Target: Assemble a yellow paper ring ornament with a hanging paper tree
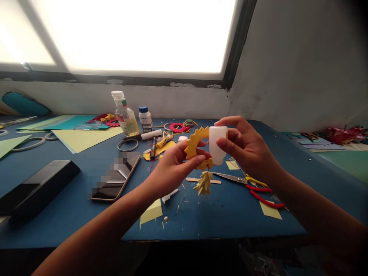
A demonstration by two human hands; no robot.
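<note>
Right, your left hand (178,163) is pinched closed on the yellow toothed paper ring (194,142), thumb and fingers clamped on its lower edge, holding it up above the blue table (230,214). A small folded pale-yellow ornament (204,184) dangles below the ring on a thin thread. Your right hand (244,147) is wrapped around the white glue bottle (217,145), holding it upright, pressed right against the ring's right side; which end the nozzle is on, you can't tell from here.

Watch the squeeze: too firm a grip on that soft bottle could likely flood the paper and buckle the teeth. That dangling ornament could swing and catch wet glue if you tilt the ring.

Just below, a wooden stick (203,180) lies on the table, and the red-handled scissors (253,188) sit near your right wrist, blades pointing left, so a dropped forearm could snag them. Further out, a phone (116,182), a clear bottle (125,115) and paper scraps.
</note>
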